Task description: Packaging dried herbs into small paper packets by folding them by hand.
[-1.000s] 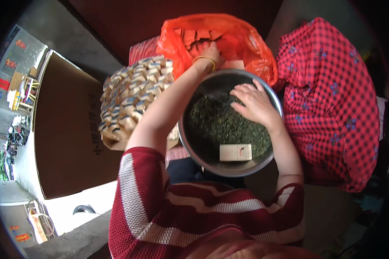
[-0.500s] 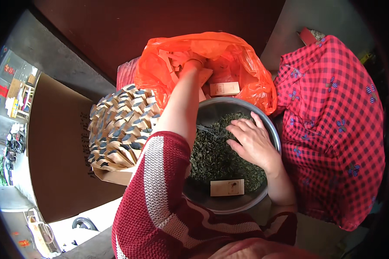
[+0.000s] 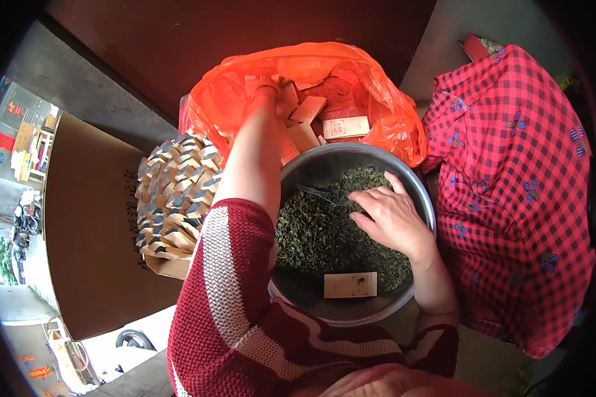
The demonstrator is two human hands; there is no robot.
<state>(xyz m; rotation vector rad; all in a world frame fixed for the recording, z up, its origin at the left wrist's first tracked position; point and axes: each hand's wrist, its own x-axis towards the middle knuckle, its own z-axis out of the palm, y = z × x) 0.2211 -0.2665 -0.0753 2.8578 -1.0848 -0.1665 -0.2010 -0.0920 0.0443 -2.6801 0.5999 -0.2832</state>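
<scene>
My left arm reaches into an orange-red plastic bag (image 3: 404, 142), among tan paper packets (image 3: 309, 109). The left hand (image 3: 261, 87) is mostly hidden in there, and its fingers do not show. My right hand (image 3: 392, 215) lies open over a metal bowl (image 3: 432, 210) of dried green leaves (image 3: 311, 228), its fingers spread near the right wall. Beside its fingertips lies a clear plastic utensil (image 3: 316, 192), perhaps a scoop, its far end unclear by the hand. A flat tan packet (image 3: 349, 285) rests on the leaves at the near side of the bowl.
On the left, folded tan paper packets with dark ends (image 3: 179, 192) fill a cardboard box, beside a large cardboard flap (image 3: 86, 231). Another pale packet (image 3: 346, 127) lies in the bag's right part. A red-and-black checked cloth (image 3: 510, 198) bulges on the right.
My left arm has shifted left inside the bag, baring more packets there. The right hand stays over the leaves. The whole view has moved slightly.
</scene>
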